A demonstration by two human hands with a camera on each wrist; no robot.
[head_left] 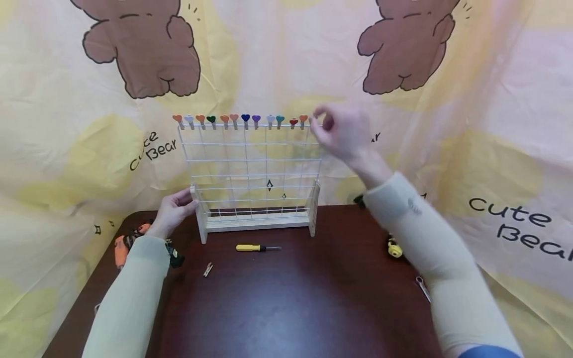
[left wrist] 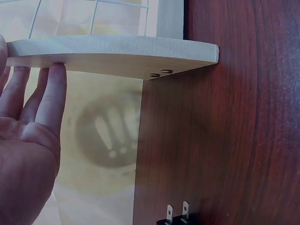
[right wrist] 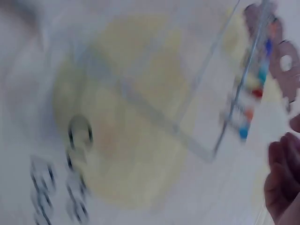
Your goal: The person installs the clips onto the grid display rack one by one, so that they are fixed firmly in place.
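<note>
A white wire grid rack with wooden side supports (head_left: 201,219) stands on the table, and heart-topped clothespins (head_left: 245,119) in several colours line its top wire. At the left support, my left hand (head_left: 172,211) holds the wooden edge, fingertips against its outer face in the left wrist view (left wrist: 28,126). My right hand (head_left: 342,129) is raised by the grid's top right corner, thumb and index finger curved into a loose ring. The right wrist view, blurred, shows these fingers (right wrist: 281,183) apart from a blue-topped clothespin (right wrist: 243,131) at the row's end, with nothing between them.
A yellow-handled screwdriver (head_left: 248,247) and a loose clothespin (head_left: 208,269) lie before the rack. Left are an orange tool (head_left: 121,251) and a black plug (left wrist: 176,219); right are a yellow item (head_left: 394,248) and a wrench-like metal tool (head_left: 423,288). A bear-print curtain (head_left: 277,64) hangs behind.
</note>
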